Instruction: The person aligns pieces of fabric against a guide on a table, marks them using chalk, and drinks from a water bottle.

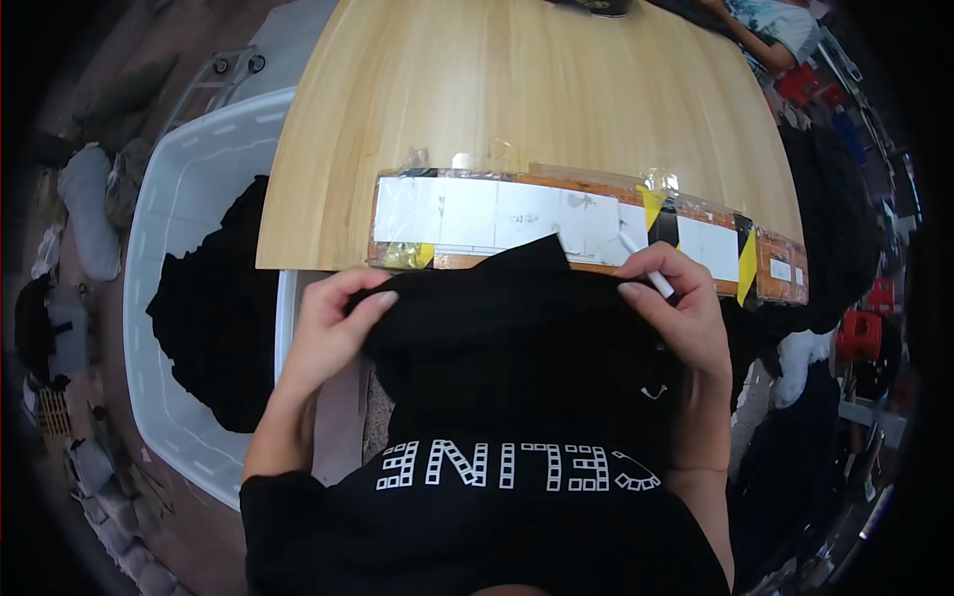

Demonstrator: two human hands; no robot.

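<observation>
A black cloth piece, seemingly a garment (507,328), is stretched between my two hands in front of my chest, at the table's near edge. My left hand (338,323) pinches its left end between thumb and fingers. At the other end, my right hand (688,303) grips the cloth the same way. A slim white pen (660,284) is tucked in the fingers of that hand, its upper end pointing toward the table. One dark corner of the cloth sticks up over the taped board (785,253). The cloth's lower part merges with my black shirt (497,536).
The wooden table (517,89) spreads out ahead, with white paper strips (467,214) and yellow-black tape on the board. A white plastic tub (164,397) with black cloth (219,308) stands at left. Another person's arm (760,45) shows at far right. Red stools (860,336) stand right.
</observation>
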